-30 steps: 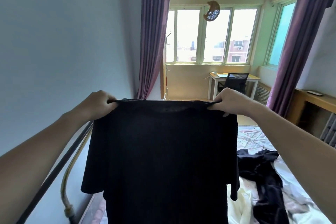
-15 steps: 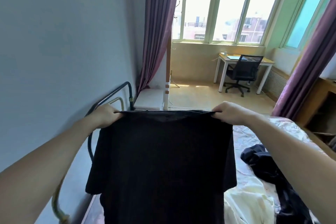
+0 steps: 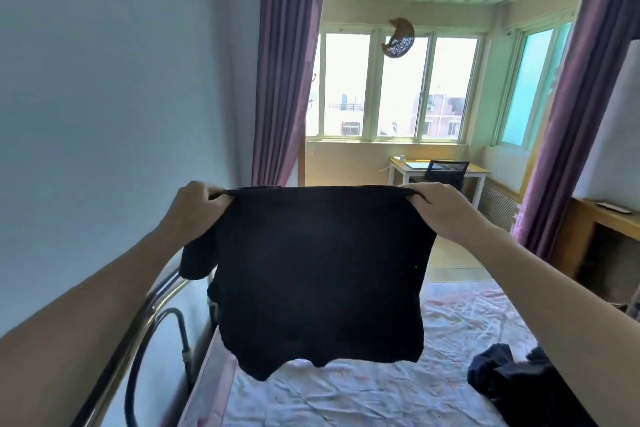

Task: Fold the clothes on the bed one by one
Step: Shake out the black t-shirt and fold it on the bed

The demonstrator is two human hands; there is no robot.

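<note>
A black T-shirt [image 3: 318, 274] hangs spread out in the air above the bed [image 3: 363, 392]. My left hand [image 3: 195, 206] grips its top left shoulder, and my right hand [image 3: 440, 210] grips the top right shoulder. The shirt's top edge is pulled taut between them. Its lower hem is lifted off the sheet, and one short sleeve droops under my left hand. More dark clothes [image 3: 519, 381] lie crumpled on the sheet at the lower right.
A metal bed rail [image 3: 138, 329] runs along the wall on the left. Purple curtains [image 3: 287, 62] frame a window alcove with a desk [image 3: 440, 170] and a black chair. A wooden shelf [image 3: 606, 218] stands at the right.
Both hands have raised the shirt and swung it forward, so its hem now clears the bed. The view has tilted upward.
</note>
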